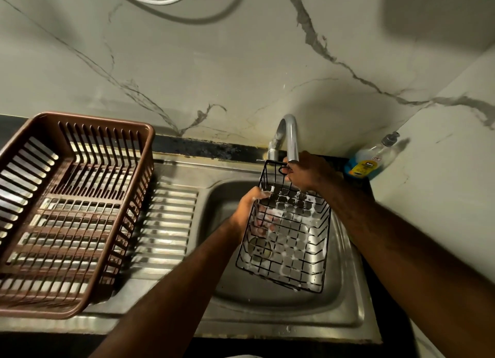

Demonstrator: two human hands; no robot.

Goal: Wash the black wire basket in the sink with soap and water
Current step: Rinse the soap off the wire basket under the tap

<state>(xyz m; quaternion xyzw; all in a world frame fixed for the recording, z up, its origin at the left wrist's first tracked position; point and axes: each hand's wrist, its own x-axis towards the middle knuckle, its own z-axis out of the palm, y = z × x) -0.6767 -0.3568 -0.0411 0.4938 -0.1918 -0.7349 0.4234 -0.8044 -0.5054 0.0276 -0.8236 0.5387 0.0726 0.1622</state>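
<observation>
Basket: black wire, held tilted over the sink bowl, its open side turned toward the viewer and its top end up under the tap. White suds cling to the wires, so the soaping seems largely done.

Right hand: fingers clamped on the basket's top rim, just below the spout. This grip probably carries the weight and keeps the mesh where tap water would fall.

Left hand: at the basket's left side, fingers pushed through or behind the wires and partly hidden; whether they pinch a wire or only rub it cannot be told. Foam sits on the knuckles, which fits a rubbing or rinsing stroke.

Tap: curved metal spout directly above the basket's top end. A flow cannot be made out clearly.

Sink: steel bowl with the drain visible through the mesh. Holding the basket above it lets the suds run straight down.

Soap bottle: pump bottle in the back right corner, near the right hand but apart from it.

Rack: brown plastic, standing on the ribbed drainboard left of the bowl; likely where the basket goes to drip.

Stage: judged as late washing or early rinsing; foam is not yet off.
</observation>
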